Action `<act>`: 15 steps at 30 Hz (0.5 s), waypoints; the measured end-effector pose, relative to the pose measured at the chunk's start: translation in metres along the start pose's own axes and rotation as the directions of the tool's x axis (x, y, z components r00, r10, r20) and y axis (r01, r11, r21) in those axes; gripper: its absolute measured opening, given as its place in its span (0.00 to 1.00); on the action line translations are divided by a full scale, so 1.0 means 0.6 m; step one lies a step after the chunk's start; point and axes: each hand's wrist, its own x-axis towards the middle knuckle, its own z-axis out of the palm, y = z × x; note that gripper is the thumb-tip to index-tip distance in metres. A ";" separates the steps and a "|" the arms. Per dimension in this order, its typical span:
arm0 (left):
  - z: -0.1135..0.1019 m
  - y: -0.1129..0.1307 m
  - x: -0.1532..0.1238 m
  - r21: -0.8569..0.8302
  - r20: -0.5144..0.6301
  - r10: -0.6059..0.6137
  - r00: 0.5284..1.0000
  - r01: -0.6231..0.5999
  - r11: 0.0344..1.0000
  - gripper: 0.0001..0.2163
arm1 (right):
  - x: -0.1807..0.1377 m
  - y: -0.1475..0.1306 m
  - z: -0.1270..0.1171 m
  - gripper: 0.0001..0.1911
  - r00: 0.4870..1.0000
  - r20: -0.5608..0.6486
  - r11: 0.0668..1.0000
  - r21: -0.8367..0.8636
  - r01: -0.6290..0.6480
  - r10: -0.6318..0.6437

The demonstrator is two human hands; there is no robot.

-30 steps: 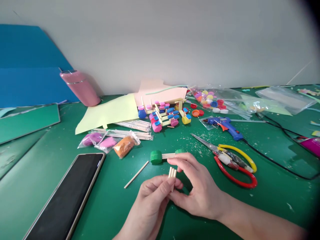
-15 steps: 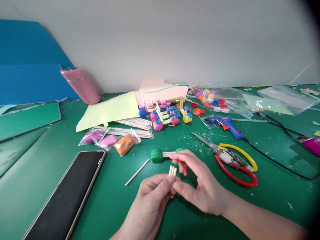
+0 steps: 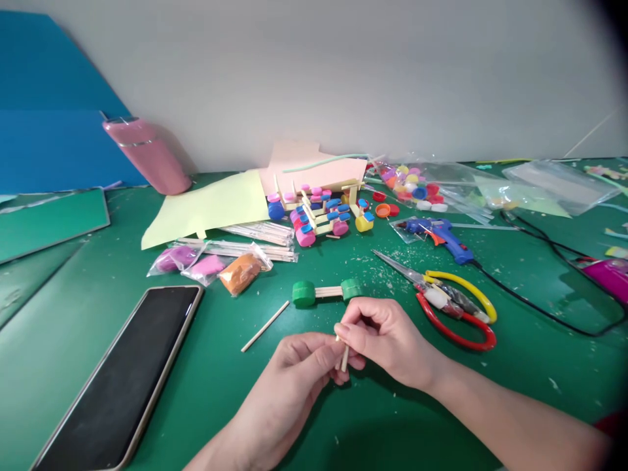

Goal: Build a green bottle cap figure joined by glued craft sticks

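Observation:
My left hand [image 3: 299, 376] and my right hand [image 3: 387, 340] meet low in the middle of the view, both pinched on a small bundle of short wooden sticks [image 3: 345, 357]. Only a stub of the sticks shows between the fingers. Just beyond my hands lies a green-wheeled axle [image 3: 326, 292], two green caps joined by wooden sticks, flat on the green mat. A single loose wooden stick [image 3: 265, 326] lies to the left of my left hand.
A dark phone [image 3: 115, 379] lies at the lower left. Scissors with red and yellow handles [image 3: 449, 304] and a blue glue gun [image 3: 444, 235] are to the right. Clay packets [image 3: 216, 268], stick packs, a cap model [image 3: 321, 216], bottle caps [image 3: 417, 193] and a pink tumbler [image 3: 147, 157] sit behind.
My right hand has closed its fingers down onto the top of the stick bundle, which is now mostly hidden. The view has shifted slightly.

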 end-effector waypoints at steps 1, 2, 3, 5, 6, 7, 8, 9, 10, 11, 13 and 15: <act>0.000 0.001 0.000 -0.014 0.007 0.005 1.000 -0.005 1.000 0.09 | 0.000 -0.001 0.000 0.11 1.000 0.000 1.000 -0.015 0.003 -0.003; 0.000 0.002 0.000 -0.023 0.009 0.009 1.000 -0.009 1.000 0.09 | -0.001 -0.001 -0.001 0.11 1.000 -0.005 0.999 -0.039 0.010 -0.011; 0.000 0.003 -0.001 -0.025 0.011 0.009 1.000 -0.009 1.000 0.09 | -0.001 -0.002 -0.002 0.10 1.000 -0.012 0.997 -0.072 0.022 -0.023; 0.001 0.005 -0.001 -0.004 0.024 0.001 1.000 -0.001 1.000 0.11 | -0.003 -0.003 -0.003 0.10 0.998 -0.025 0.986 -0.161 0.054 -0.059; 0.002 0.006 -0.001 0.018 0.031 -0.003 1.000 0.002 1.000 0.11 | -0.003 -0.003 -0.004 0.10 0.996 -0.026 0.975 -0.211 0.073 -0.080; 0.002 0.007 -0.001 0.044 0.033 -0.005 0.999 0.004 0.999 0.12 | -0.004 -0.004 -0.005 0.10 0.995 -0.025 0.961 -0.262 0.091 -0.101; 0.003 0.008 -0.001 0.071 0.032 -0.007 0.999 0.005 0.997 0.12 | -0.005 -0.004 -0.006 0.09 0.993 -0.018 0.945 -0.308 0.108 -0.119; 0.004 0.008 -0.001 0.096 0.027 -0.010 1.000 0.008 0.995 0.12 | -0.006 -0.004 -0.007 0.09 0.991 -0.010 0.930 -0.347 0.122 -0.134; 0.005 0.009 -0.001 0.117 0.022 -0.014 1.000 0.011 0.993 0.12 | -0.007 -0.005 -0.008 0.09 0.989 0.001 0.916 -0.378 0.137 -0.147; 0.006 0.008 -0.001 0.131 0.019 -0.017 1.000 0.015 0.991 0.12 | -0.007 -0.005 -0.008 0.09 0.987 0.010 0.902 -0.404 0.151 -0.160; 0.007 0.006 -0.001 0.142 0.019 -0.022 1.000 0.019 0.990 0.12 | -0.009 -0.006 -0.010 0.09 0.981 0.023 0.876 -0.446 0.181 -0.191; 0.009 0.002 -0.001 0.130 0.002 -0.017 1.000 0.017 0.991 0.11 | -0.009 -0.007 -0.010 0.09 0.975 0.031 0.852 -0.480 0.208 -0.221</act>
